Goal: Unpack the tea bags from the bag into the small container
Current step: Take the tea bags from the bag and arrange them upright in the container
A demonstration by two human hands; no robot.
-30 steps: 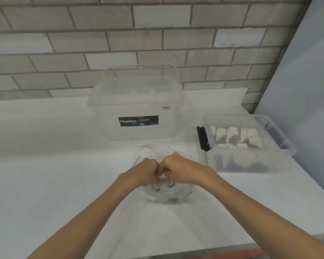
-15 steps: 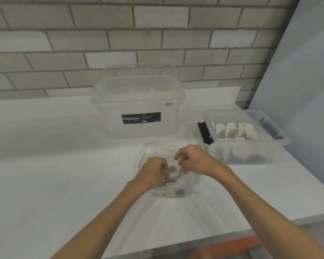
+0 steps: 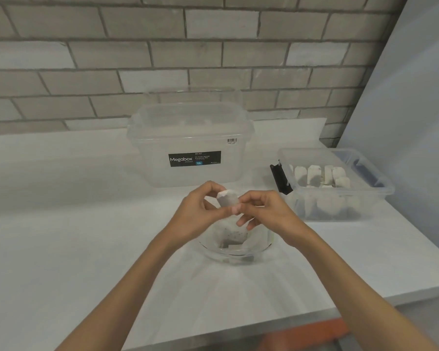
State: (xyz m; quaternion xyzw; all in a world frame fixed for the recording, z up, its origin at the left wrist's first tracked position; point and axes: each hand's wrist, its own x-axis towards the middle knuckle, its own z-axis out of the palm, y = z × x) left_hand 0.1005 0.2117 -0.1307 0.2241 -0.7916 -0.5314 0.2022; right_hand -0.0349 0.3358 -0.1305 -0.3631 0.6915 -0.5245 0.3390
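A white tea bag (image 3: 227, 198) is pinched between my left hand (image 3: 194, 217) and my right hand (image 3: 265, 211), both closed on it from either side. They hold it just above a clear plastic bag (image 3: 257, 245) that lies open on the white table, with more tea bags (image 3: 232, 234) inside. The small clear container (image 3: 340, 211) stands to the right with a black latch on its left end. Several tea bags (image 3: 314, 176) stand in a row inside it.
A large clear Megabox tub (image 3: 188, 148) with its lid on stands behind my hands, against the brick wall. A grey wall panel (image 3: 411, 122) rises just right of the small container. The table's front edge (image 3: 238, 333) runs close below my forearms.
Both hands were down in the clear bag a second ago. They have risen out of it with one tea bag held between them. The view has shifted slightly.
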